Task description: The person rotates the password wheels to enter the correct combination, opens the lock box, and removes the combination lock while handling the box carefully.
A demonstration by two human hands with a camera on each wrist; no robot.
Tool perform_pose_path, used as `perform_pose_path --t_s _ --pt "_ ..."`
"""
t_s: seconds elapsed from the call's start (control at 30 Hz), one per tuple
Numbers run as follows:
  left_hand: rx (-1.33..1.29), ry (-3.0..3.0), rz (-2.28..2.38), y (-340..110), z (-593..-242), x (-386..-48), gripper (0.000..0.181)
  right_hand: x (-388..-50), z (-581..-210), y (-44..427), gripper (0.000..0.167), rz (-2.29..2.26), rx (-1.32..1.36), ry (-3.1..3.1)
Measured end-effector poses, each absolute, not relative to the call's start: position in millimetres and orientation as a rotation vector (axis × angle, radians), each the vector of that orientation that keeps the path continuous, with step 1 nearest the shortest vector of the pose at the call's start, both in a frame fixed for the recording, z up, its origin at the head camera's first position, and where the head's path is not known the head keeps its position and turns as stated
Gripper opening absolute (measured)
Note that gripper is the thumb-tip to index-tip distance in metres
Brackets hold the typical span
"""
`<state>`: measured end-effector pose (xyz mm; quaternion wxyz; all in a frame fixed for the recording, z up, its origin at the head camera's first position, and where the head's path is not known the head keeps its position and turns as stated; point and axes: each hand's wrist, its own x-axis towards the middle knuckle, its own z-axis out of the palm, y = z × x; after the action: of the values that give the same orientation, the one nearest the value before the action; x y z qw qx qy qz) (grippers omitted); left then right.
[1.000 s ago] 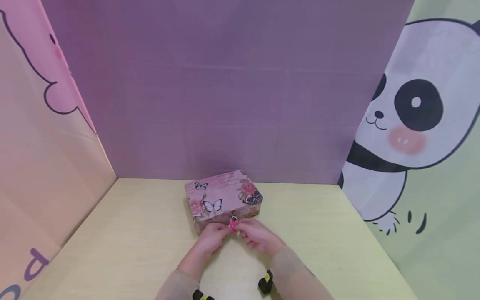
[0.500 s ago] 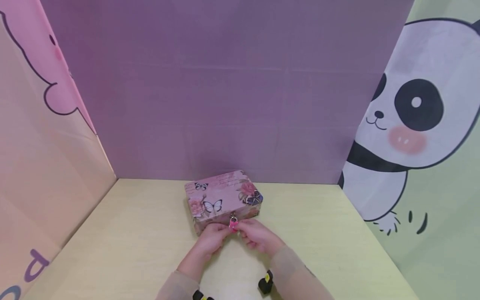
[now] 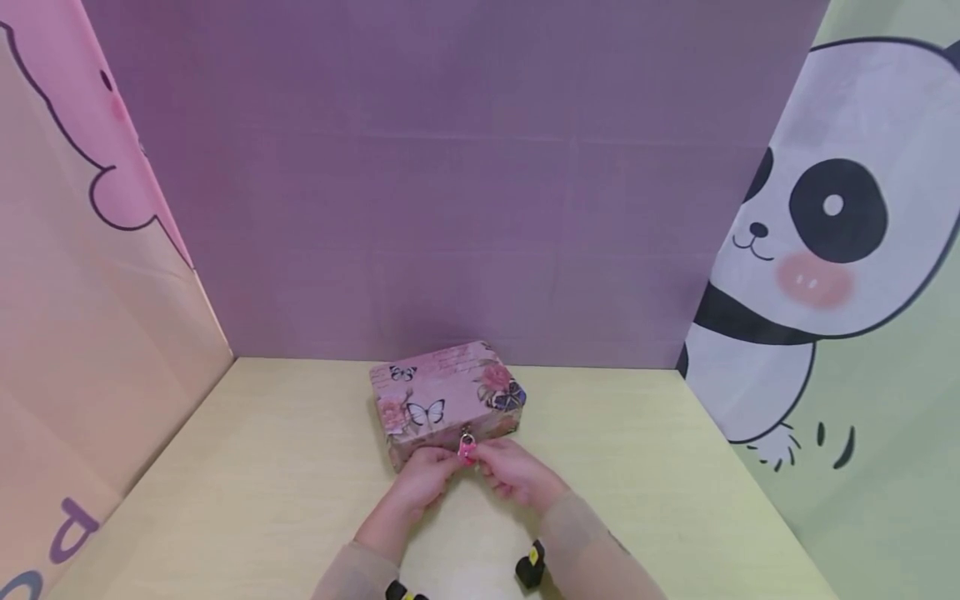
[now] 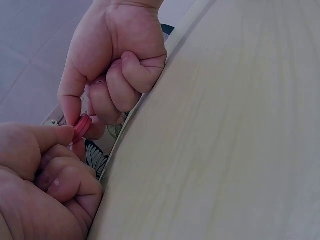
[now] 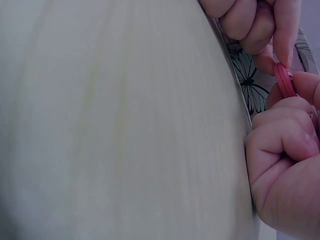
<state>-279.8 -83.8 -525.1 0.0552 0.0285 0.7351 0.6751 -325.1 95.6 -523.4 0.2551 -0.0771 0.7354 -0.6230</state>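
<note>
A pink box printed with butterflies and roses sits at the far middle of the table, lid down. At its front clasp hangs a small pink padlock with a metal shackle. My left hand pinches the padlock from the left between thumb and finger. From the right, my right hand pinches it too, its other fingers curled. The wrist views show the reddish edge of the padlock between both hands' fingertips. Whether a key is in the fingers, I cannot tell.
The pale wooden table reaches back to a purple cloth wall just behind the box. Printed side panels, one with a panda, stand left and right. A black wrist device sits by the right sleeve.
Almost nothing differs. Both hands stay at the padlock, and the box has not moved.
</note>
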Motion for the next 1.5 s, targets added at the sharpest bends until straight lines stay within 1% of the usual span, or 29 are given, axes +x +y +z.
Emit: perform_pose_path --t_s 0.47,0.63,0.87,1.17,1.37,1.5 --pt "0.089 2.213 2.066 -83.9 -524.9 -280.1 0.027 -324.4 -521.5 97.0 0.029 -1.685 -0.213 2.001" --pt "0.073 2.205 2.07 -85.1 -525.1 -279.7 0.026 -323.2 -518.9 98.9 0.028 -1.732 -0.196 1.967" --pt "0.05 2.205 2.061 -84.6 -524.1 -279.2 0.024 -324.2 -513.6 109.0 0.03 -1.783 -0.147 1.949" --pt "0.022 2.229 2.031 -84.0 -522.7 -278.9 0.025 -326.3 -510.4 124.0 0.038 -1.816 -0.117 1.935" --pt "0.026 2.211 2.037 -84.1 -524.0 -279.4 0.025 -326.1 -507.8 126.5 0.036 -1.801 -0.169 1.945" --pt "0.025 2.193 2.041 -83.4 -524.0 -280.1 0.025 -326.0 -508.2 125.6 0.029 -1.782 -0.21 1.957"
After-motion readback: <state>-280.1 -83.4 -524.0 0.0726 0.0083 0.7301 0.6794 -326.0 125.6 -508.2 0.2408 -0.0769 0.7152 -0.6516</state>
